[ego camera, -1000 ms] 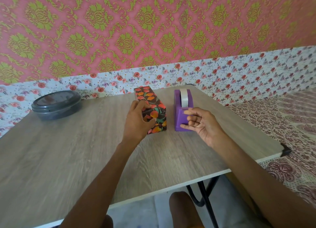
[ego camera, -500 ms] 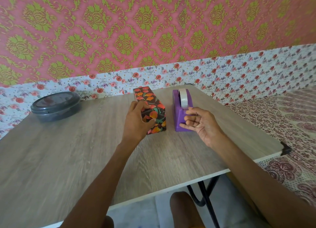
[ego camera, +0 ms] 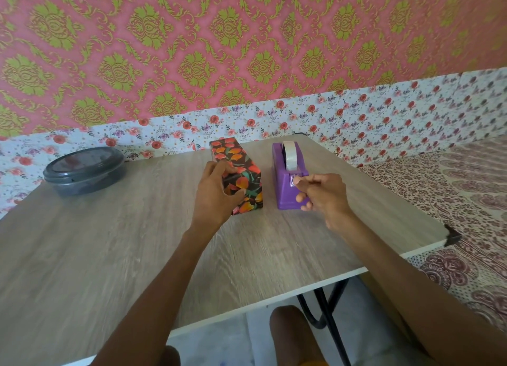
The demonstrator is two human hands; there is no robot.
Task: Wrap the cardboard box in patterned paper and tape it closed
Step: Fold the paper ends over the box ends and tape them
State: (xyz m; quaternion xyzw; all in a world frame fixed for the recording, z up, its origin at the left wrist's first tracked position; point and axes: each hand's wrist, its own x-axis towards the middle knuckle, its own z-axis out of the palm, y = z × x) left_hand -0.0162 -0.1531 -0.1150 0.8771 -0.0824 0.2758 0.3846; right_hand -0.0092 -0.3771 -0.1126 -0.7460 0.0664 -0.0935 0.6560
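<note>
Now the right grip [ego camera: 323, 195] has moved up and pinches the tape end [ego camera: 294, 179] on the purple dispenser [ego camera: 282, 171]. Just left, the left grip [ego camera: 214, 198] holds the wrapped box [ego camera: 244, 160], which lies lengthwise toward the far edge of the tabletop [ego camera: 109, 242].

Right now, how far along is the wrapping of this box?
Done: the box shows patterned paper on every visible side. In hand: the left hand grips its near end, while the right hand pinches the tape end at the purple dispenser. Left, likely: pulling a strip off and taping that end closed.
</note>
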